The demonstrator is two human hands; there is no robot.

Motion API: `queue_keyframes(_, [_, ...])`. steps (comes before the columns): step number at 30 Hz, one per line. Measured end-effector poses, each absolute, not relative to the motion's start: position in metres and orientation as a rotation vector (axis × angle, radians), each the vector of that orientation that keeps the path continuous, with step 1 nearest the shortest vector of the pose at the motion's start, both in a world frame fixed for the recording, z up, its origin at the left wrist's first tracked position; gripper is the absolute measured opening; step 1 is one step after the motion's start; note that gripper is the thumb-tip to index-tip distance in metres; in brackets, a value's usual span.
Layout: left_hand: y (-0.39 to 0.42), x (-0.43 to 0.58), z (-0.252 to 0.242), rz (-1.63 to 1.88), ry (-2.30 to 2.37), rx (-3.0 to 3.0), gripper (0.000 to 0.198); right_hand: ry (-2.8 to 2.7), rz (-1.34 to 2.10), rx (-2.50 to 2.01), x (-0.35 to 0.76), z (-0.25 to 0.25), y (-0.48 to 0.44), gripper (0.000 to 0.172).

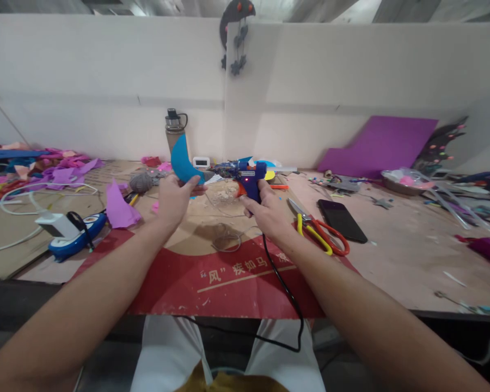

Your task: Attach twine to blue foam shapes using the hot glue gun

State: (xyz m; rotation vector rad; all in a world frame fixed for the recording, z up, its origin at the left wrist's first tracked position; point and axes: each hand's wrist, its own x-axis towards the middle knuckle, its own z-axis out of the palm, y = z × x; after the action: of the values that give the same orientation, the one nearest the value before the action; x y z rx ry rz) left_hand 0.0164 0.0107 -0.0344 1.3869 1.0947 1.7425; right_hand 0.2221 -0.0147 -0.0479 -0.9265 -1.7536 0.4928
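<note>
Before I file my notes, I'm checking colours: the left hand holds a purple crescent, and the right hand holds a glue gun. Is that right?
Not quite: the crescent in the left hand is blue, not purple, as the head view shows. The right hand does hold the glue gun.

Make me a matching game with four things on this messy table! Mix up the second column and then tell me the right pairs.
Column one:
1. glue gun
2. moon shape
3. scissors
4. phone

Column two:
A. red and yellow at the grips
B. blue, held in the left hand
C. black, lying right of the scissors
D. held in the right hand

Right pairs: 1-D, 2-B, 3-A, 4-C
</note>
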Motion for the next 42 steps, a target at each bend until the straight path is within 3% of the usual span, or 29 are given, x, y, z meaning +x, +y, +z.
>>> queue_keyframes(8, [0.001,-0.008,-0.027,1.836,1.279,1.955,0.011,-1.579,0.828,-0.857,0.226,-0.042,-0.025,0.025])
queue_keyframes(13, [0.0,-0.022,-0.025,1.782,0.976,2.47,0.016,-1.519,0.946,-0.79,0.227,-0.038,-0.032,0.021])
queue_keyframes(21, [0.004,-0.023,-0.023,1.794,0.718,2.906,0.024,-1.783,0.517,-0.904,0.229,-0.031,-0.044,0.019])
queue_keyframes(28, [0.0,-0.022,-0.021,1.792,0.771,2.919,0.02,-1.868,0.318,-0.936,0.227,-0.035,-0.045,0.039])
queue_keyframes(36, [-0.001,-0.021,-0.021,1.813,0.794,2.877,0.018,-1.916,0.065,-0.918,0.228,-0.038,-0.05,0.029])
queue_keyframes(42, [-0.002,-0.02,-0.022,1.826,0.781,2.878,0.017,-1.984,0.018,-0.757,0.231,-0.036,-0.049,0.036])
